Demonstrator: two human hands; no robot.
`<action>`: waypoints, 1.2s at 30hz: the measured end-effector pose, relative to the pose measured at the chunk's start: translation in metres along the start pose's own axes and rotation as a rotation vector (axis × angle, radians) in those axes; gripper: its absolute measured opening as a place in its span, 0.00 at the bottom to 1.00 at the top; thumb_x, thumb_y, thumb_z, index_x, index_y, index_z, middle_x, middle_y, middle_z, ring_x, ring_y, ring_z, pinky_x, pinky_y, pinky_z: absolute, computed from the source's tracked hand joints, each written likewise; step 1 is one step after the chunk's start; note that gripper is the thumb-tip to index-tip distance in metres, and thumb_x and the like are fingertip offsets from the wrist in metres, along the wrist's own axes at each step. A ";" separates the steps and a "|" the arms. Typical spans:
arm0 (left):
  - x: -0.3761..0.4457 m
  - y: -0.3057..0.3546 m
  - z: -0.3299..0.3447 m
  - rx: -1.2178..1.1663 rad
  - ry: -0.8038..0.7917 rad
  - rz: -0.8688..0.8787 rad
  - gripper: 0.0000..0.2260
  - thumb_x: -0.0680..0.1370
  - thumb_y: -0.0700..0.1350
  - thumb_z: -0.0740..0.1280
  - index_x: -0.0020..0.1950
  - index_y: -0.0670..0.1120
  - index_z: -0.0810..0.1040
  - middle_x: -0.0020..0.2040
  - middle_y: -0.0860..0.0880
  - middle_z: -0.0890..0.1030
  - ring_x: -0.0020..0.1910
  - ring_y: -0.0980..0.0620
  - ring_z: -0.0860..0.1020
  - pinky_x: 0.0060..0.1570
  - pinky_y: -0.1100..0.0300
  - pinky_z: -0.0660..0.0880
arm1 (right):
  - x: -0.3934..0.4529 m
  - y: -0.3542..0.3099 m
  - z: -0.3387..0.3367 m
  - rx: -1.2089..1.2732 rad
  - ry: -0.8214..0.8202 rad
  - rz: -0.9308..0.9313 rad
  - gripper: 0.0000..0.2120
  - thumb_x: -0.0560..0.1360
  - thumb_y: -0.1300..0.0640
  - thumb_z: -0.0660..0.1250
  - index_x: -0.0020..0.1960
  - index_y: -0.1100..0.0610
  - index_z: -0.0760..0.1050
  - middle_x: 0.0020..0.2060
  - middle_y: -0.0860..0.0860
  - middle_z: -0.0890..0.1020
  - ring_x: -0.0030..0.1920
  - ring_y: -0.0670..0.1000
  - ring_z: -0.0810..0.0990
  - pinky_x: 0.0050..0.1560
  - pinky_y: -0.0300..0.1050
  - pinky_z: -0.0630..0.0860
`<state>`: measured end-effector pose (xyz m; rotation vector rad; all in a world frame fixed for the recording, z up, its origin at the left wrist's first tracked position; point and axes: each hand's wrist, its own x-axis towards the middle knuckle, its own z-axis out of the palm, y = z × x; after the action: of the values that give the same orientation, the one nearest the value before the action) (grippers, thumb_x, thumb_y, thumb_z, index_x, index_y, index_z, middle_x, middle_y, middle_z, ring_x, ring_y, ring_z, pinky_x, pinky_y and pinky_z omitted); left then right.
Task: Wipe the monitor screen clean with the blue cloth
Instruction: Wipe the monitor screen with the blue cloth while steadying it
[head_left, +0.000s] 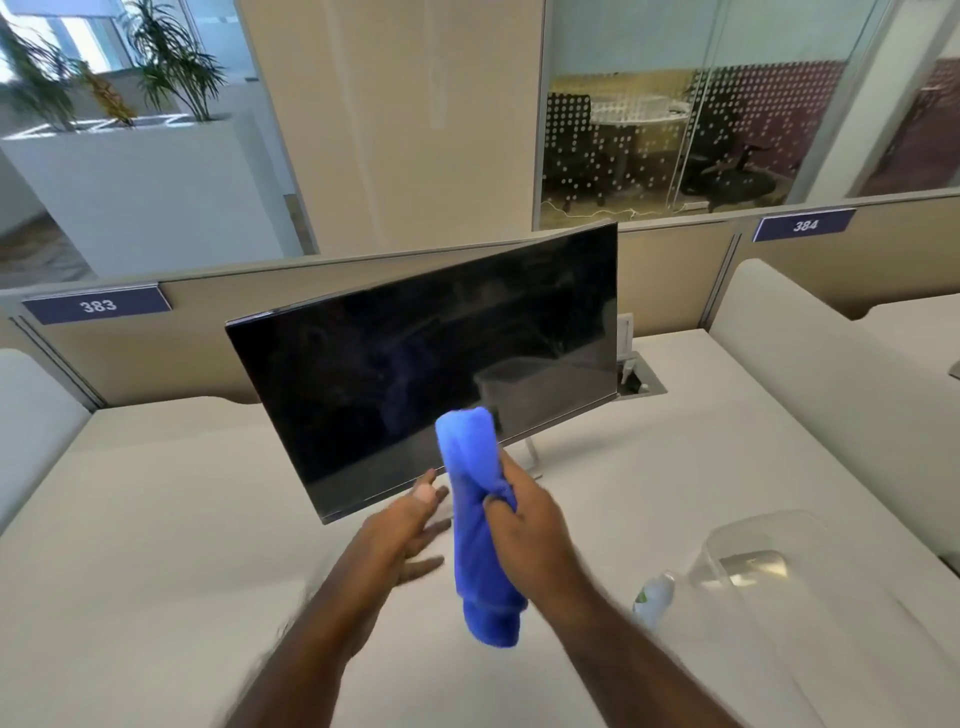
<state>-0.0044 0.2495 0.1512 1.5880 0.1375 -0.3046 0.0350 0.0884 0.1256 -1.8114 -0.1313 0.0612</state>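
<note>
At the upper left of the frame, green plants grow in a big white box. Below them a blue sign on the low wall says 383.

In the middle of the frame a monitor stands on the white desk. Its screen is dark and leans back. Its left side sits lower in the frame than its right side.

Low in the middle is the left hand. Its fingers are straight and spread a little. They hold nothing. The fingertips are near the bottom edge of the monitor. The hand looks blurry.

Just to the right of it is the blue cloth. It is bunched into a long roll that stands up and down. Its top end covers the bottom edge of the screen, but I cannot tell if it touches. The right hand grips the cloth around its middle with curled fingers.

At the lower right of the frame a small white bottle lies beside a clear plastic tub. At the upper right, another blue sign says 384.
</note>
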 end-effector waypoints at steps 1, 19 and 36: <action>0.009 0.009 0.004 0.088 0.055 0.048 0.31 0.69 0.71 0.65 0.71 0.65 0.69 0.72 0.62 0.71 0.69 0.60 0.71 0.68 0.52 0.70 | 0.012 0.002 -0.012 0.027 0.063 0.011 0.27 0.77 0.67 0.56 0.68 0.43 0.72 0.56 0.32 0.79 0.59 0.35 0.76 0.63 0.35 0.72; 0.152 0.129 -0.024 1.471 0.687 0.345 0.29 0.82 0.57 0.49 0.81 0.48 0.48 0.82 0.49 0.46 0.80 0.47 0.43 0.74 0.37 0.38 | 0.181 0.057 -0.050 -0.154 0.426 -0.158 0.32 0.76 0.65 0.59 0.78 0.53 0.54 0.77 0.54 0.58 0.76 0.54 0.57 0.75 0.54 0.57; 0.157 0.125 -0.029 1.427 0.598 0.387 0.29 0.82 0.58 0.49 0.81 0.50 0.49 0.81 0.50 0.50 0.80 0.49 0.45 0.74 0.41 0.37 | 0.206 0.069 -0.070 -0.304 0.556 0.069 0.34 0.76 0.73 0.51 0.79 0.57 0.49 0.79 0.51 0.49 0.79 0.53 0.49 0.72 0.43 0.46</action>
<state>0.1829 0.2570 0.2282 3.0255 0.0537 0.5400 0.2508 0.0293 0.0818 -2.0673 0.3333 -0.4324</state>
